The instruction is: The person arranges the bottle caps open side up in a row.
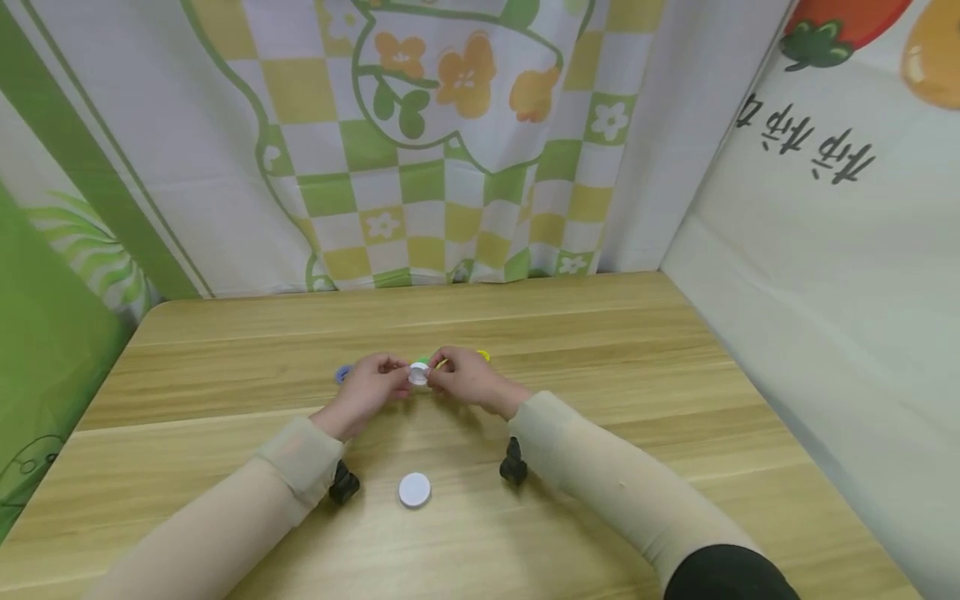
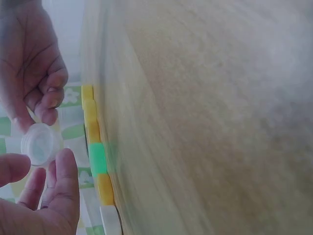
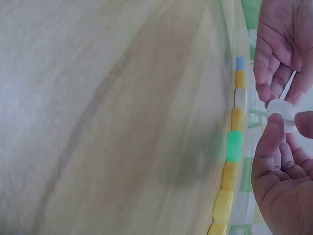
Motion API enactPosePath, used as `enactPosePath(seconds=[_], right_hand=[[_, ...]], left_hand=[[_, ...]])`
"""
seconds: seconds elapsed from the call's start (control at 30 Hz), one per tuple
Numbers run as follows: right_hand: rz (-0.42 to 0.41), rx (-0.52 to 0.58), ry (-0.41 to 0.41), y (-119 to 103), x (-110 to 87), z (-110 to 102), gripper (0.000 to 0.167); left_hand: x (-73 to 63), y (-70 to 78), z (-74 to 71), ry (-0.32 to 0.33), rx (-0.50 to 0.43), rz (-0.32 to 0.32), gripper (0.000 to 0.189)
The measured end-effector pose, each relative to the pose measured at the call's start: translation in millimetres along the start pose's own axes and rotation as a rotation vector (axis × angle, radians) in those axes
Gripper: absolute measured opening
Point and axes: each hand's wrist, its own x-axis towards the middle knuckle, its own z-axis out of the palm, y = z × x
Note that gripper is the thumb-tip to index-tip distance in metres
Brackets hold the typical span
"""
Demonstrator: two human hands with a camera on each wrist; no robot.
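Over the middle of the table, both hands hold a small round white-and-clear plastic piece, like a little pot or cap; its exact kind is unclear. My left hand pinches it between thumb and fingers from the left. From the right, the thumb and fingertips of my right hand grip its other edge. In the left wrist view, the clear round piece shows a ringed rim and see-through middle. Nearer my body, a flat white disc lies on the table between the forearms.
Behind the hands, several coloured pieces stand in a row, including a blue one, a green one and yellow ones. The wooden table ends at a patterned curtain. Black wrist devices hang beneath the sleeves.
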Motion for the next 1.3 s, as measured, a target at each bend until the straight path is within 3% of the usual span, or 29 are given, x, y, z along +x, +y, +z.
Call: enactPosePath(seconds=[0.4,0.73,1.03,1.3], right_hand=[[0.017,0.114,0.103,3.9,1.6,-10.7,0.020],[0.029,0.107,0.232,9.6,-0.1,-23.9,0.021],[0.058,0.151,0.239,18.3,-1.8,-40.2,0.028],[0.083,0.088,0.244,26.3,-3.5,-50.1,0.026]], left_hand=[[10.2,16.4,20.1,0.046,0.053,0.028,0.036],[17.9,28.9,34.1,-0.011,0.061,0.004,0.041],[24.7,36.0,44.7,-0.063,0.051,0.002,0.043],[34.7,41.4,50.5,-0.129,0.071,-0.038,0.047]])
